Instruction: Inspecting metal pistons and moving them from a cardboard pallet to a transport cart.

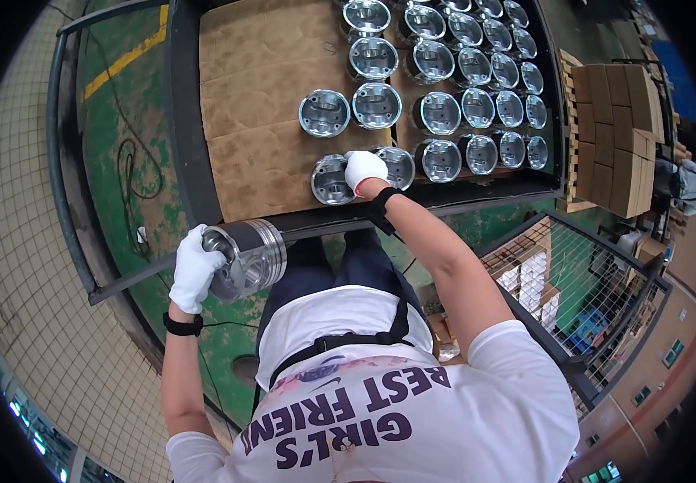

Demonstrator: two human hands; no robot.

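My left hand [195,270], in a white glove, is closed on a large metal piston [255,259]. That piston is tilted on its side in front of the cage's near edge, outside the tray, with its ringed end to the right. Over the tray's near row is my gloved right hand [365,171], its fingers closed at the rim of a standing piston [332,180]. Close by on its right stands another piston [396,167], partly covered by the hand. My right fingertips are partly hidden. Behind them is a further piston [324,113], its hollow end up.
Brown cardboard [255,113] lines the dark metal tray, with rows of pistons [441,161] on its right side. A wire mesh gate [577,278] stands at the right, near stacked cardboard boxes [617,129]. A cable [134,173] lies on the green floor at the left.
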